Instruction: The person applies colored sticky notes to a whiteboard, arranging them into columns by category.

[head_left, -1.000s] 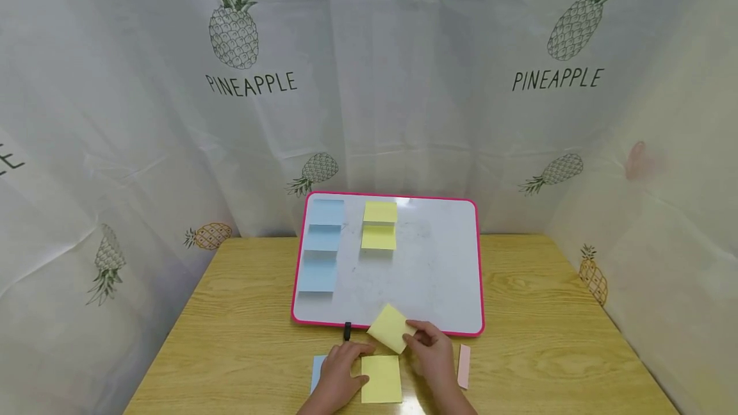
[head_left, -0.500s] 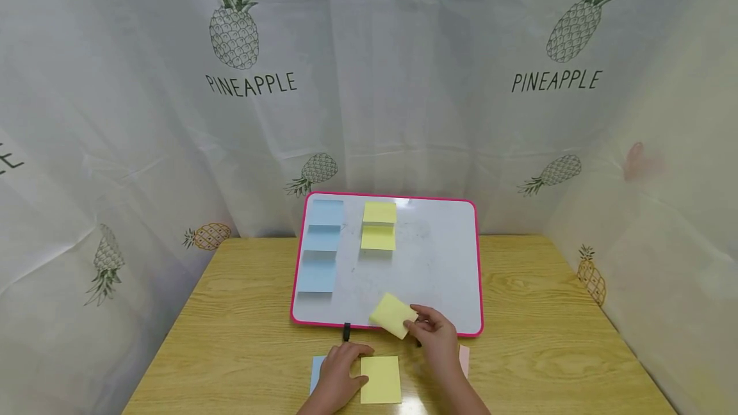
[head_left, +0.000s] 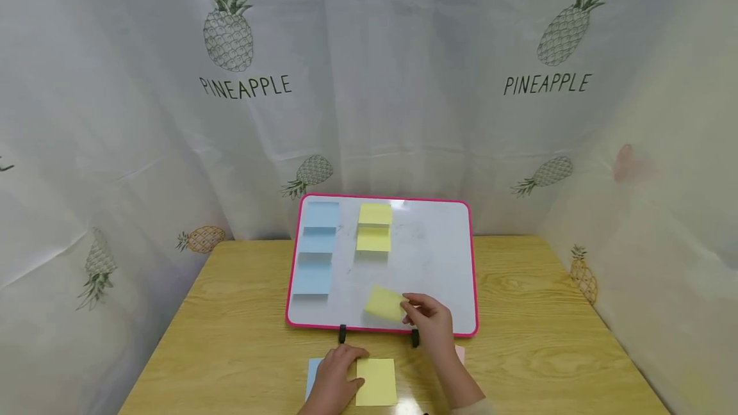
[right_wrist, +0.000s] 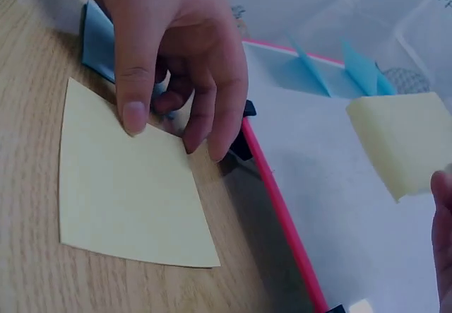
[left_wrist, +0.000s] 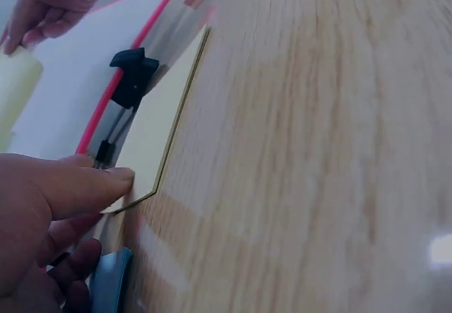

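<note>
My right hand (head_left: 435, 325) pinches a yellow sticky note (head_left: 383, 304) by its right edge, in front of the lower part of a pink-framed whiteboard (head_left: 432, 255). The note curls slightly in the right wrist view. On the table, a yellow sticky note pad (head_left: 377, 384) lies before the board. My left hand (head_left: 337, 376) rests at the pad's left side, its thumb (left_wrist: 116, 179) pressing on the pad near one corner. Two yellow notes (head_left: 375, 214) stick in a column on the board, right of a column of three blue notes (head_left: 321, 215).
A blue sticky note pad (head_left: 312, 373) lies partly under my left hand. Pink paper (head_left: 460, 353) is partly hidden behind my right forearm. Black clips (head_left: 343, 333) stand at the board's lower edge. A pineapple-print curtain (head_left: 403, 95) hangs behind the wooden table (head_left: 530, 319).
My right hand has moved up and forward, bringing the yellow note from above the pad to in front of the board's lower part. The left hand stays by the pad.
</note>
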A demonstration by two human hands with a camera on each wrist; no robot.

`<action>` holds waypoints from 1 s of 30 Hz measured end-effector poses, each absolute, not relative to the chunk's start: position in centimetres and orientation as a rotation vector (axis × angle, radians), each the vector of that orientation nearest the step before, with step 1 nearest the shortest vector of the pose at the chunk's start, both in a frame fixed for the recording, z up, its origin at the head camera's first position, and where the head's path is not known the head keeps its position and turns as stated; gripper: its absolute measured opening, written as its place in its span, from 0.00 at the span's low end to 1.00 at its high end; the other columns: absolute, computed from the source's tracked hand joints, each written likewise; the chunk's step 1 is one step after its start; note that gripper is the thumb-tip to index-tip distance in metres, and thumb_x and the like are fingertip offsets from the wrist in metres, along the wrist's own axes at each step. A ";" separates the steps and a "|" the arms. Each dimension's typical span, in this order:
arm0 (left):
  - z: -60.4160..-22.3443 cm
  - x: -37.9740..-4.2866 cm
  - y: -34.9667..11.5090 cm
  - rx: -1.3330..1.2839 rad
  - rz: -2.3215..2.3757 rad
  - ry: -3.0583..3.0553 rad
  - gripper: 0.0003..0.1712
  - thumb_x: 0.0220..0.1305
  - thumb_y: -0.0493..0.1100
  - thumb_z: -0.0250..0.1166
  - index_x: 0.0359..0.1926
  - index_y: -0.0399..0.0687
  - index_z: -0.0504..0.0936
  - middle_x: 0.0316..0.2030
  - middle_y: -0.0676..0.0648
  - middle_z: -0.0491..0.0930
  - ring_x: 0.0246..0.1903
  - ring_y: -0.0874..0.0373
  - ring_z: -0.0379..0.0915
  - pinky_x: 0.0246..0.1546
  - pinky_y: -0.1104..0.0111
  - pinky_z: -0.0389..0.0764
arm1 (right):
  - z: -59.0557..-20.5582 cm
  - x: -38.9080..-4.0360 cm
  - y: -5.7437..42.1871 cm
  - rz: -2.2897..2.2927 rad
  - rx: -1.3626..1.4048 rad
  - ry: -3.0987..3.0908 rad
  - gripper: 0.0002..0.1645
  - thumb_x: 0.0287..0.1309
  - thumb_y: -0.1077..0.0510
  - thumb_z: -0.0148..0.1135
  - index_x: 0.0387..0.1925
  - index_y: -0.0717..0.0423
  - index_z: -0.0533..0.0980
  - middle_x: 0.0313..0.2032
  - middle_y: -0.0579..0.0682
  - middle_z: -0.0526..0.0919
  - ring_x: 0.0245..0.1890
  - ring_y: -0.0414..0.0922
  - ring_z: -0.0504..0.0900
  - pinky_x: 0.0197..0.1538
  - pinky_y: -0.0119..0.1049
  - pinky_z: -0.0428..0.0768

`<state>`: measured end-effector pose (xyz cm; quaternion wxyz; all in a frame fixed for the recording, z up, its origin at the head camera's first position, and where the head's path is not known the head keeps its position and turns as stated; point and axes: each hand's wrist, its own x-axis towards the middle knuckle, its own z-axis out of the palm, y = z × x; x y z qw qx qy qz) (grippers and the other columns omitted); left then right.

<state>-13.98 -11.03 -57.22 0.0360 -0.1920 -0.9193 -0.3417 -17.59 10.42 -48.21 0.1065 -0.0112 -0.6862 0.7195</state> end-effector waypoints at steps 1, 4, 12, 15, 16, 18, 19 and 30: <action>-57.2 -14.0 -11.1 -0.593 -1.068 -2.808 0.24 0.49 0.39 0.76 0.49 0.56 0.81 0.45 0.55 0.76 0.46 0.52 0.71 0.44 0.55 0.73 | -48.2 -17.7 10.3 2.116 0.000 -2.002 0.10 0.56 0.70 0.67 0.41 0.70 0.82 0.31 0.58 0.83 0.22 0.47 0.83 0.31 0.35 0.82; -57.1 -14.0 -11.1 -0.588 -1.146 -2.748 0.24 0.50 0.37 0.75 0.49 0.55 0.81 0.45 0.56 0.77 0.44 0.56 0.72 0.45 0.57 0.75 | -48.6 -18.0 10.0 2.152 0.060 -1.939 0.08 0.56 0.71 0.66 0.39 0.71 0.82 0.32 0.62 0.84 0.27 0.48 0.86 0.35 0.36 0.83; -53.9 -15.4 -10.3 -0.522 -1.245 -2.448 0.20 0.55 0.33 0.72 0.49 0.49 0.81 0.43 0.54 0.79 0.39 0.56 0.74 0.40 0.60 0.79 | -51.1 -20.2 9.1 2.106 0.253 -1.786 0.08 0.51 0.70 0.70 0.36 0.70 0.83 0.37 0.61 0.86 0.38 0.46 0.86 0.43 0.37 0.83; -52.5 -16.3 -10.2 -0.481 -1.221 -2.361 0.20 0.55 0.34 0.72 0.49 0.49 0.81 0.44 0.56 0.79 0.43 0.59 0.75 0.43 0.58 0.79 | -51.6 -20.7 8.8 2.126 0.236 -1.740 0.09 0.47 0.71 0.71 0.34 0.70 0.84 0.38 0.61 0.86 0.40 0.47 0.86 0.43 0.38 0.82; -52.1 -16.6 -10.2 -0.468 -1.218 -2.346 0.20 0.55 0.34 0.71 0.50 0.48 0.81 0.45 0.57 0.79 0.45 0.59 0.75 0.44 0.58 0.78 | -51.7 -20.9 8.7 2.128 0.225 -1.737 0.08 0.46 0.72 0.72 0.33 0.70 0.84 0.38 0.61 0.86 0.40 0.47 0.86 0.43 0.37 0.82; -51.4 -17.2 -10.3 -0.454 -1.207 -2.318 0.21 0.55 0.34 0.71 0.50 0.49 0.81 0.48 0.57 0.79 0.49 0.58 0.74 0.49 0.56 0.77 | -51.8 -21.2 8.5 2.150 0.200 -1.728 0.08 0.45 0.74 0.71 0.32 0.70 0.84 0.39 0.62 0.85 0.40 0.47 0.86 0.42 0.37 0.82; -51.2 -17.5 -10.3 -0.457 -1.186 -2.306 0.21 0.55 0.34 0.71 0.51 0.49 0.81 0.50 0.57 0.78 0.51 0.57 0.74 0.50 0.55 0.76 | -51.7 -21.1 8.3 2.141 0.201 -1.733 0.08 0.44 0.75 0.71 0.31 0.72 0.83 0.38 0.63 0.85 0.40 0.47 0.86 0.42 0.36 0.82; -48.9 -20.6 -10.2 -0.553 -1.015 -2.397 0.21 0.59 0.37 0.68 0.54 0.43 0.79 0.60 0.45 0.74 0.64 0.45 0.63 0.60 0.46 0.67 | -50.3 -21.4 7.8 2.092 0.146 -1.853 0.10 0.44 0.74 0.73 0.32 0.75 0.83 0.41 0.65 0.84 0.43 0.51 0.85 0.42 0.34 0.82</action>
